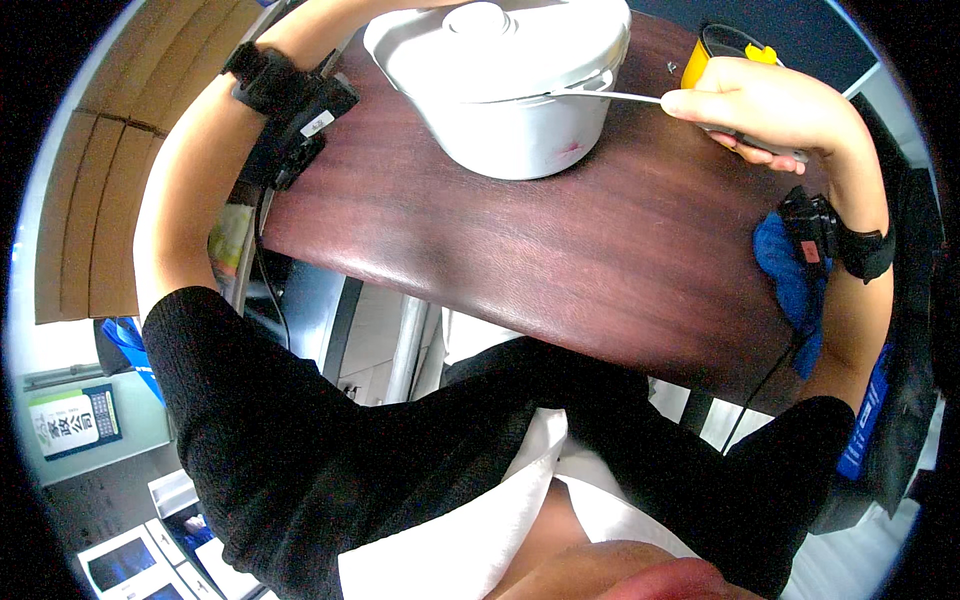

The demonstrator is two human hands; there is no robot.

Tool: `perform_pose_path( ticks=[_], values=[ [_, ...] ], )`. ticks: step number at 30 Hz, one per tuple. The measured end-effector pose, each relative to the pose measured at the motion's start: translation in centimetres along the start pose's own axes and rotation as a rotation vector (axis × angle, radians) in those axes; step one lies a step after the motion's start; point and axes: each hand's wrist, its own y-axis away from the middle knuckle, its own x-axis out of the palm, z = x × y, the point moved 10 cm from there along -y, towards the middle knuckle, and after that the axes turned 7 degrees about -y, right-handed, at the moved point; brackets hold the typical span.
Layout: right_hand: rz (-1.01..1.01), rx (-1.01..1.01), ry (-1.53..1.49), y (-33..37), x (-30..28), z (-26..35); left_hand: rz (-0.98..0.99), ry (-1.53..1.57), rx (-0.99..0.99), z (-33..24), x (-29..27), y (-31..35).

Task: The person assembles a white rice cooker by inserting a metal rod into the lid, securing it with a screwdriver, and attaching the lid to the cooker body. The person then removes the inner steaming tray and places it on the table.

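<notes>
A white lidded pot (pixel 500 130) stands on the table at the far middle, its lid (pixel 470 55) topped by a round knob. A reddish smear marks its lower right wall. My right hand (pixel 765 105) is closed around the handle of a slim, pale metal tool (pixel 625 96); its kind I cannot make out. The tool's thin end reaches left to the pot's rim, just under the lid's edge. My left hand (pixel 430 4) is at the far edge of the picture, by the lid's far side, its fingers out of sight.
A yellow container (pixel 692 68) with a dark inside stands behind my right hand. Blue cloth (pixel 780 265) lies at the right edge of the brown table (pixel 480 240). Cardboard boxes (pixel 85 190) stand at the left. Cables run down from both wrist-worn devices.
</notes>
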Motion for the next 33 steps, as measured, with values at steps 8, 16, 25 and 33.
perform_pose_path(
  ticks=[8,16,25,33],
  values=[
    [-0.104,0.112,0.215,1.6,-1.2,2.0,-0.060,-0.093,0.024,0.0,-0.8,0.3],
    [-0.106,-0.195,-0.304,-2.4,3.6,-2.7,-0.075,-0.025,-0.008,0.6,-0.7,0.4],
    [-0.370,-0.428,0.050,-2.6,1.8,0.3,-0.109,-0.048,0.057,0.2,-0.8,0.0],
    [-0.153,-0.134,-0.163,-1.5,3.6,0.5,-0.130,-0.150,0.085,0.5,-0.7,-0.1]
  ],
)
